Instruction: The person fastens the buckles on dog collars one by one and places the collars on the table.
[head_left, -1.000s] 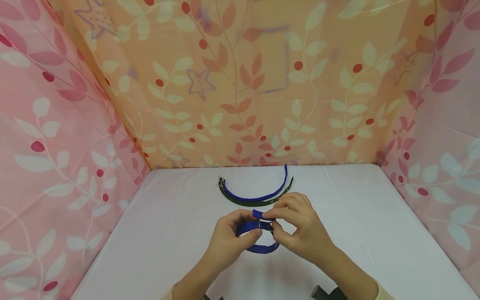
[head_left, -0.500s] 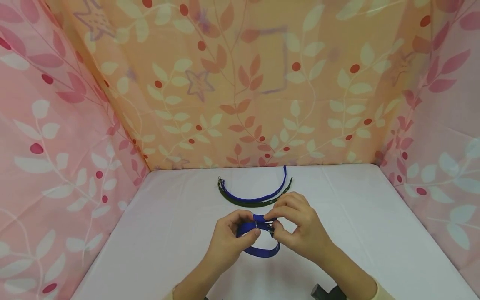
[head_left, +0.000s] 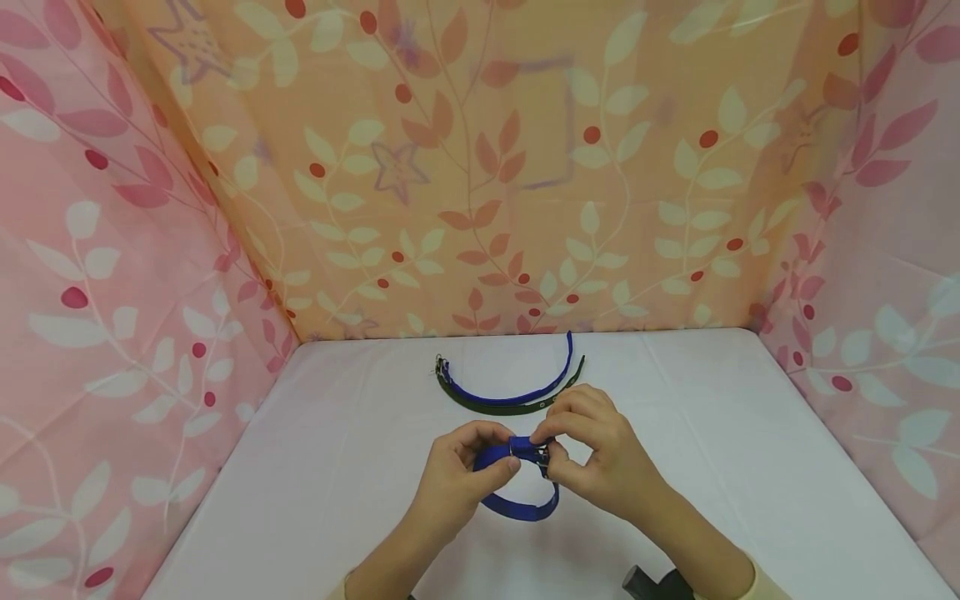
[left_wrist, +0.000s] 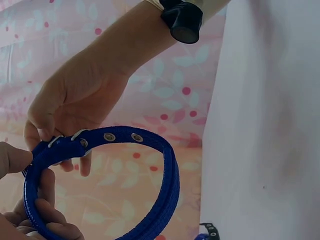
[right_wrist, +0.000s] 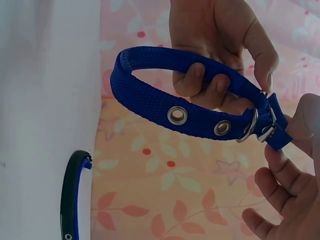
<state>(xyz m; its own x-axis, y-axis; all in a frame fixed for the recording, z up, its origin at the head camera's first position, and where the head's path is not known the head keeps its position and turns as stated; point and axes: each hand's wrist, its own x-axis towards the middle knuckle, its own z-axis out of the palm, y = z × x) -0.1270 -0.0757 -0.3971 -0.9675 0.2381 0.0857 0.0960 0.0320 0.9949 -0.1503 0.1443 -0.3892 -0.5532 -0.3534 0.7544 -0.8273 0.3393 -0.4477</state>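
Where the right forearm meets the bottom edge of the head view, there's a pale sleeve plus a dark device at the wrist; just beyond, the left hand and right hand face each other over the near-middle part of the desk; between them a blue collar, closed into a loop, held up off the surface. Left hand grasping: thumb and index pinch the band next to the buckle, other fingers inside the loop; right hand grasping too: thumb and index pinch at the buckle end, remaining fingers bent, off the collar. Right wrist view shows the silver buckle with a short strap end at it, a metal D-ring just beside, then metal eyelets along the band; exact path of the strap end partly hidden by fingers.

Beyond the hands, two more straps lie in a nested arc on the desk: dark green strap on the near side, blue strap inside its curve, metal fittings at their left ends; behind, an orange leaf-print curtain, pink leaf-print cloth on both sides.
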